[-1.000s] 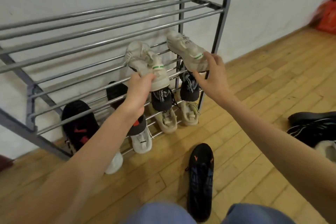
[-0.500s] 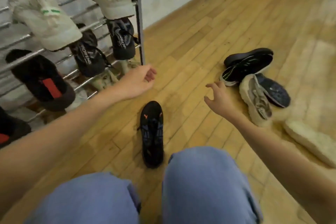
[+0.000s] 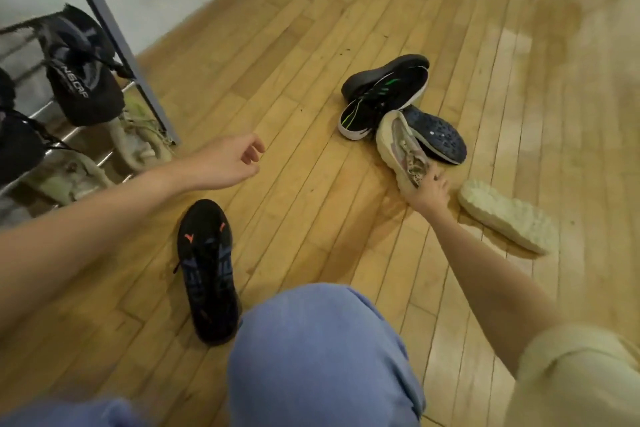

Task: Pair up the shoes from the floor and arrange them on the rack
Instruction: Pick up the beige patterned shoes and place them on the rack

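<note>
Wooden floor [image 3: 277,45] bearing five loose shoes; rack [image 3: 114,31] noted at far left with several shoes already on its bars. Right hand [image 3: 427,192] reaching well right of the rack, fingertips [image 3: 433,174] touching the opening of a beige sneaker [image 3: 398,146] lying on its side; grip not yet closed, fingers curled toward the collar; firm hold cannot be confirmed. Left hand [image 3: 230,163] empty, loosely half-curled, hanging just right of the rack's post. Matching beige shoe [image 3: 505,215] sole-up, just beyond the right hand, farther from the rack. Black shoe with green stripes [image 3: 384,94] and dark sole-up shoe [image 3: 434,135] piled against the beige sneaker, touching it. Lone black shoe with orange marks [image 3: 207,270] nearest the knees, below the rack.

Risks judged: lifting the beige sneaker likely to drag or tip the shoes leaning on it; pinch on soft collar or laces liable to slip; mate easily overlooked while upside down; black shoes similar enough for mispairing.
</note>
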Available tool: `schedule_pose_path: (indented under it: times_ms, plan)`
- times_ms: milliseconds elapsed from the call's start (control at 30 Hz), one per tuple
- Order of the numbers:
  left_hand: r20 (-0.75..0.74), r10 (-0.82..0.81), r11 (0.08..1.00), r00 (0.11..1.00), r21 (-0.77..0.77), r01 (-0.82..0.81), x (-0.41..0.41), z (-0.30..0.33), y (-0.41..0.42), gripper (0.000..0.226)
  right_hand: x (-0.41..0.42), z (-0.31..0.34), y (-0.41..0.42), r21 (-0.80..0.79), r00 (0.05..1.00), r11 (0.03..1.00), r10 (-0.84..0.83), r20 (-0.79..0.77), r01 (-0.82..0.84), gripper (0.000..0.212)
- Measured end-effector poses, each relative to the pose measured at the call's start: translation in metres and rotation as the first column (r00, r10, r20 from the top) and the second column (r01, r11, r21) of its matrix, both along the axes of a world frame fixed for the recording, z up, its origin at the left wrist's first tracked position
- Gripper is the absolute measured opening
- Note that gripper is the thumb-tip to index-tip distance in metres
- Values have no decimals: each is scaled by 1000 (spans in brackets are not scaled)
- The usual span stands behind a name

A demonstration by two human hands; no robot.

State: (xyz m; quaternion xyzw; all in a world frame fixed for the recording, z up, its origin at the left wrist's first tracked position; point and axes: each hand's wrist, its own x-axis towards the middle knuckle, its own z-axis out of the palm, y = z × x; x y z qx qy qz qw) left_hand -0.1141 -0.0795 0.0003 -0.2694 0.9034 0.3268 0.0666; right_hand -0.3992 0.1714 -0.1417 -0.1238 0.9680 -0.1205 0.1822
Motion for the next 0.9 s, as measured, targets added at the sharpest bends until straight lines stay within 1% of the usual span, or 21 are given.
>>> schedule_pose_path:
  times_ms: [100, 167, 233, 333, 400, 433, 533, 633, 700, 733, 767, 800, 833, 867, 900]
  plan:
    - [13, -28, 999, 1000, 22, 27, -14, -10, 2, 30, -16, -6, 4, -2, 998, 999, 32, 54, -32, 100]
    - [12, -23, 999, 1000, 41, 22, -20, -18, 4, 29, -24, -7, 4, 56, 997, 996, 68, 31, -70, 102]
    - [19, 5, 998, 1000, 65, -6, -25, -27, 9, 28, -27, -2, 2, 80, 996, 993, 91, 14, -92, 98]
    - [65, 43, 991, 997, 127, -51, -33, -45, 17, 27, -4, 4, -5, -11, 980, 992, 125, 154, -124, 81]
    - [91, 70, 984, 993, 156, -84, -39, -61, 23, 24, 29, 1, -5, -98, 974, 989, 125, 187, -108, 79]
    - [107, 87, 980, 990, 171, -105, -41, -70, 27, 23, 48, -2, -2, -121, 976, 985, 142, 167, -123, 79]
    - [185, 117, 971, 976, 184, -151, -45, -98, 45, 27, 99, -10, 10, -112, 971, 970, 227, 72, -218, 76]
    - [258, 101, 976, 961, 160, -145, -48, -123, 63, 32, 116, -18, 21, -155, 963, 956, 262, 59, -250, 78]
    - [273, 106, 969, 956, 188, -162, -55, -135, 73, 33, 106, -21, 28, -252, 970, 948, 222, 97, -191, 68]
    - [270, 115, 959, 956, 222, -178, -61, -140, 78, 34, 96, -21, 33, -304, 981, 943, 171, 87, -138, 62]
    - [262, 123, 942, 957, 271, -196, -67, -143, 84, 36, 81, -20, 40, -336, 993, 937, 110, 31, -93, 56]
    - [255, 127, 921, 959, 329, -210, -73, -146, 91, 42, 64, -20, 47, -330, 997, 941, 52, -57, -68, 53]
    - [251, 118, 899, 961, 384, -211, -79, -147, 98, 49, 44, -20, 55, -281, 989, 958, 12, -148, -54, 53]
    - [240, 103, 879, 965, 433, -201, -85, -148, 105, 52, 23, -19, 62, -200, 976, 979, -3, -217, -42, 59]
    - [227, 86, 865, 970, 466, -186, -91, -149, 114, 50, 3, -19, 69, -98, 970, 995, 1, -243, -26, 69]
